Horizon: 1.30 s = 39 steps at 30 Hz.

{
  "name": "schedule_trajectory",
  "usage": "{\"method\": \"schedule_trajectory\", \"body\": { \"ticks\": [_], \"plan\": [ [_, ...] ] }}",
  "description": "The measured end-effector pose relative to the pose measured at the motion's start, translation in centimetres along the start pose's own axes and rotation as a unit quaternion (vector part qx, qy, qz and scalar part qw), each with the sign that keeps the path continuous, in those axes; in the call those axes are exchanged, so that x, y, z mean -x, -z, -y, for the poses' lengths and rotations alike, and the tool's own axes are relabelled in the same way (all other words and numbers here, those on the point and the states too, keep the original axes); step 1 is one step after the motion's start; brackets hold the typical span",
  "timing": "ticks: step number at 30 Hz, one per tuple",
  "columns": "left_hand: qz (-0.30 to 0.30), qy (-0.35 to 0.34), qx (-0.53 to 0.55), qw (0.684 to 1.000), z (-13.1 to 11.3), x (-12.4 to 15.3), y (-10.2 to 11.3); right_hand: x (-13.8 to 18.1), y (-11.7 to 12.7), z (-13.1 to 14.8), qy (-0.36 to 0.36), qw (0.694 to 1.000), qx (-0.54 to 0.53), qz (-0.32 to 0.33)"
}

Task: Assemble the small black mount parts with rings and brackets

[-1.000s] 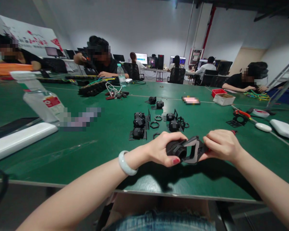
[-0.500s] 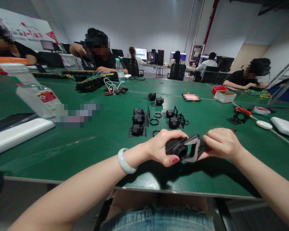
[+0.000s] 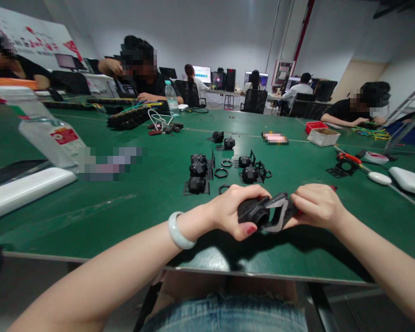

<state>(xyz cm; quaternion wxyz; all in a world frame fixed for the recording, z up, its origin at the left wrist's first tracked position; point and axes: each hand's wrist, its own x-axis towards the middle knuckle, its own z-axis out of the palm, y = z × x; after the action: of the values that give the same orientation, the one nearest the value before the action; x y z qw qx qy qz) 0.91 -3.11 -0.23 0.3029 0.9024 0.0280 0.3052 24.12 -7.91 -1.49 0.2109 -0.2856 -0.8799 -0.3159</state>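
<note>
I see the left hand (image 3: 232, 210) clutching a fitting (image 3: 251, 213), the right hand (image 3: 318, 205) a tool (image 3: 289, 211). More fittings (image 3: 198, 168) sit mid-frame on the table (image 3: 152, 193).

Green table (image 3: 159, 170), black fittings (image 3: 197, 185), apparently nuts (image 3: 221, 177)

Holds left forearm (image 3: 124, 265) and right forearm (image 3: 373, 246) stretched forward, slanting inward; curves left hand (image 3: 231, 210) in a grip, thumb (image 3: 245, 230) nearest the body; curls right hand (image 3: 316, 203) tightly.
</note>
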Motion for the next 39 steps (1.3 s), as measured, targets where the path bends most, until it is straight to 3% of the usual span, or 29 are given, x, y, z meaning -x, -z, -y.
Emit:
{"method": "schedule_trajectory", "body": {
  "ticks": [39],
  "plan": [
    [-0.043,-0.005,0.029,0.999,-0.1,0.2,-0.3,0.2,-1.2,1.3,-0.041,0.997,-0.058,-0.021]
  ]
}}
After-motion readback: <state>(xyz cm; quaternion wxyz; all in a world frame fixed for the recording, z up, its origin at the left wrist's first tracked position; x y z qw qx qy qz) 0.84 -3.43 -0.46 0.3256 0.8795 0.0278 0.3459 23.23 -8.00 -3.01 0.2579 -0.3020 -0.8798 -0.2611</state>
